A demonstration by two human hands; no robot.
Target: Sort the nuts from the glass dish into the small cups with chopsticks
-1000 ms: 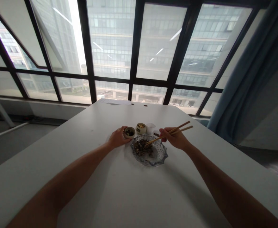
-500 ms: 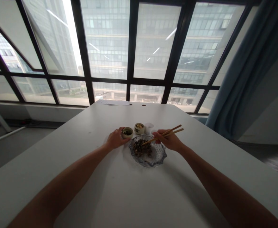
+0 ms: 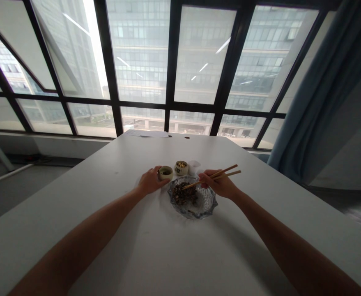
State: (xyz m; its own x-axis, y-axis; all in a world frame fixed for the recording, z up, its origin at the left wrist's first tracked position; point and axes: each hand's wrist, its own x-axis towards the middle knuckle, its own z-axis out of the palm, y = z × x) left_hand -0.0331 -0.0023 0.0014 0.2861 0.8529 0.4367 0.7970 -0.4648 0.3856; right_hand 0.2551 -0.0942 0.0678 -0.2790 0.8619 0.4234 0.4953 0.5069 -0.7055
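My left hand (image 3: 151,181) is wrapped round the side of a small cream cup (image 3: 166,177) with a little dark stuff inside. In my right hand (image 3: 215,183) is a pair of wooden chopsticks (image 3: 226,172), their tips down in a heap of dark brown dried pieces (image 3: 183,193). That heap fills the left part of a clear scalloped glass bowl (image 3: 207,205). Just behind the bowl stands a second cream cup (image 3: 181,168) with dark lettering and yellowish pieces in it. What the chopstick tips pinch, if anything, is too small to tell.
Small white cups (image 3: 194,165) stand behind the bowl, partly hidden by my right hand. White paper (image 3: 146,133) lies at the far end of the white table (image 3: 131,255), near two round holes. Windows (image 3: 140,53) rise beyond; a blue curtain (image 3: 309,94) hangs at right.
The chopstick tips have shifted slightly left in the brown heap, and their lettered-cup surroundings look the same. My left hand stays on the cream cup.
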